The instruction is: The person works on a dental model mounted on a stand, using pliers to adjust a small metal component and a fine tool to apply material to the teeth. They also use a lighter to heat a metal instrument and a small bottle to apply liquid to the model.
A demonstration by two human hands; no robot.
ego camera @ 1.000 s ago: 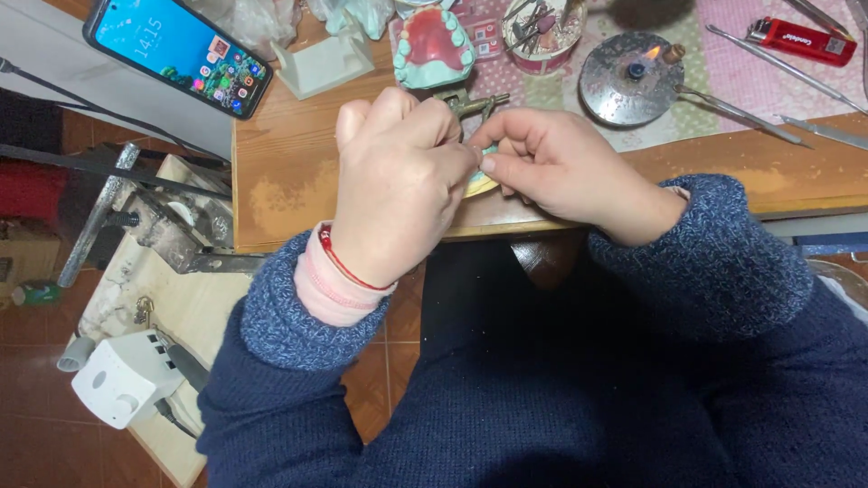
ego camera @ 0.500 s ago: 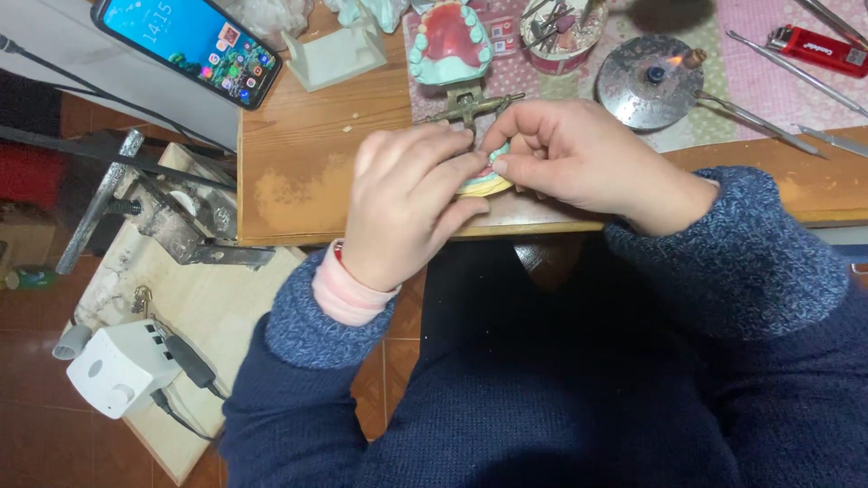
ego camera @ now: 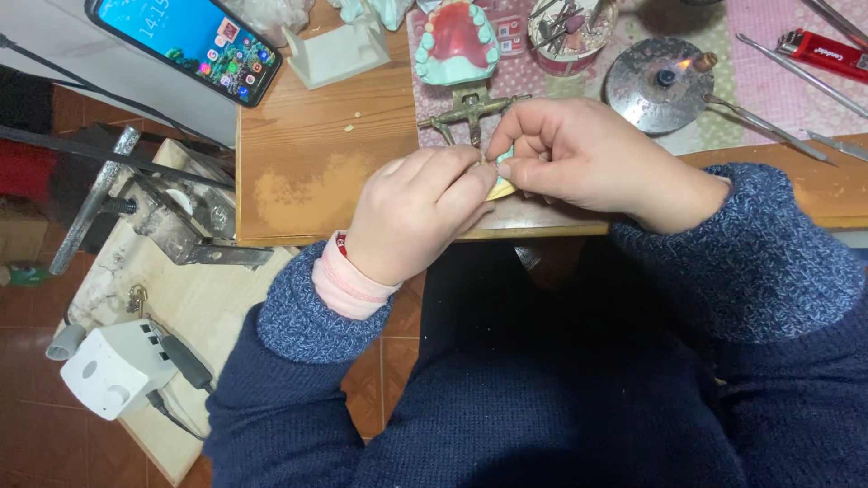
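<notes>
Pinching small pale yellow piece [ego camera: 500, 189] between both hands: left hand [ego camera: 418, 214] and right hand [ego camera: 579, 155] meet fingertip to fingertip at worktop [ego camera: 307, 172] edge, steadying it; dental model [ego camera: 457, 41] just beyond.

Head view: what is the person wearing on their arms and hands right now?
Both hands are bare, no gloves. The left hand comes out of a dark blue knitted sleeve with a flecked, lighter blue ribbed cuff; a pink inner cuff shows beneath it, and a thin red band sits at the wrist. The right hand has the same flecked blue cuff. No rings visible.
</notes>
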